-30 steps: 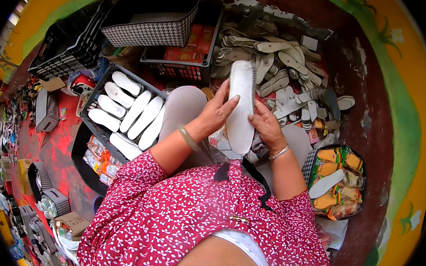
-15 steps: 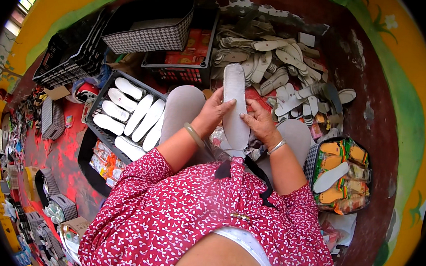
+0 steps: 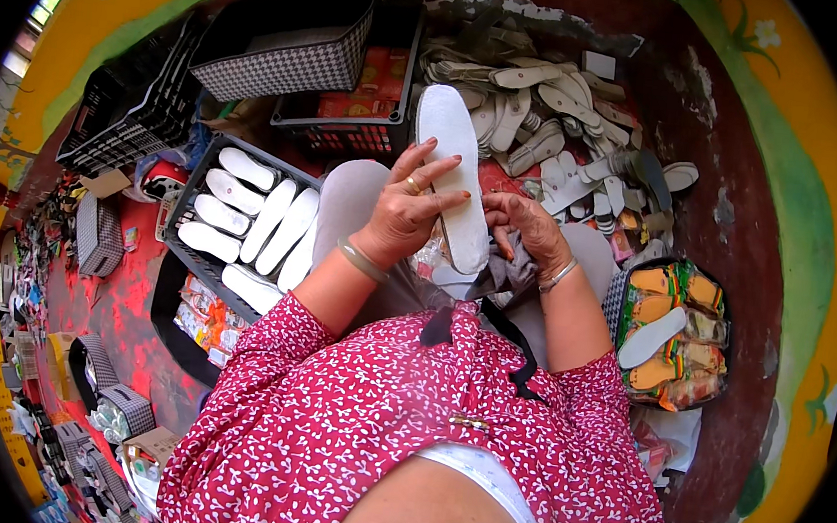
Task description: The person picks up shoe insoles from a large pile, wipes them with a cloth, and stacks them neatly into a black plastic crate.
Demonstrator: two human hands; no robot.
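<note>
A white insole (image 3: pixel 457 166) stands nearly upright in front of me, its toe end tilted slightly left. My left hand (image 3: pixel 405 206) grips it along the left edge, with fingers stretched across its pale face. Close to its lower right edge, my right hand (image 3: pixel 531 233) is closed with bent fingers on a bunched grey cloth (image 3: pixel 508 271); part of that grip is hidden. To the left, a dark crate (image 3: pixel 187 206) holds several white insoles (image 3: pixel 269 225) in rows. A large heap of loose insoles (image 3: pixel 539 99) lies beyond my hands.
At right, a checked basket (image 3: pixel 616 302) contains packaged orange insoles with one pale insole (image 3: pixel 652 339) on top. A houndstooth bin (image 3: pixel 282 64) rests over a black crate (image 3: pixel 340 135) of red boxes. Another black crate (image 3: pixel 130 111) stands far left. A dark red wall (image 3: pixel 736 218) borders the right.
The insole has moved up and left and now shows a whiter face. My left fingers have spread across it. My right hand has left its edge, and grey cloth now shows beneath that hand.
</note>
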